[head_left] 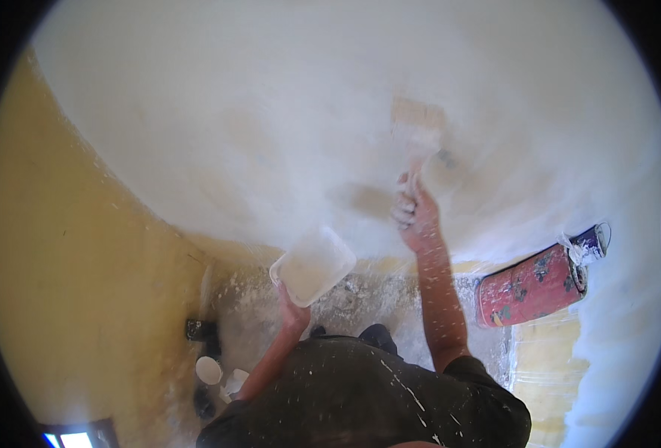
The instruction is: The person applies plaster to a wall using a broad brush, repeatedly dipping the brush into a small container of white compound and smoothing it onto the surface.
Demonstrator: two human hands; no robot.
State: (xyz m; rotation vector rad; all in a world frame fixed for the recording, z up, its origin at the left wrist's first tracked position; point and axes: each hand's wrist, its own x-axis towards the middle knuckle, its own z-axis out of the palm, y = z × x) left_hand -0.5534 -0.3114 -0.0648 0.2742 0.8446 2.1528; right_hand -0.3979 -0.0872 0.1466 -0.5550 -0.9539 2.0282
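Observation:
A wide, flat paintbrush is raised against the white-coated wall, slightly blurred. My right hand, specked with white, is closed around its handle. Lower and to the left, my left hand grips the edge of a white rectangular tub with rounded corners. The tub is tilted toward me and its inside looks pale; I cannot tell how much it holds. White splashes cover my right forearm and my dark shirt.
To the right stands a red patterned drum-like container with a dark paint can on it. A yellow wall rises at left. Down by it are a white round tub and a small black object. The floor is splattered white.

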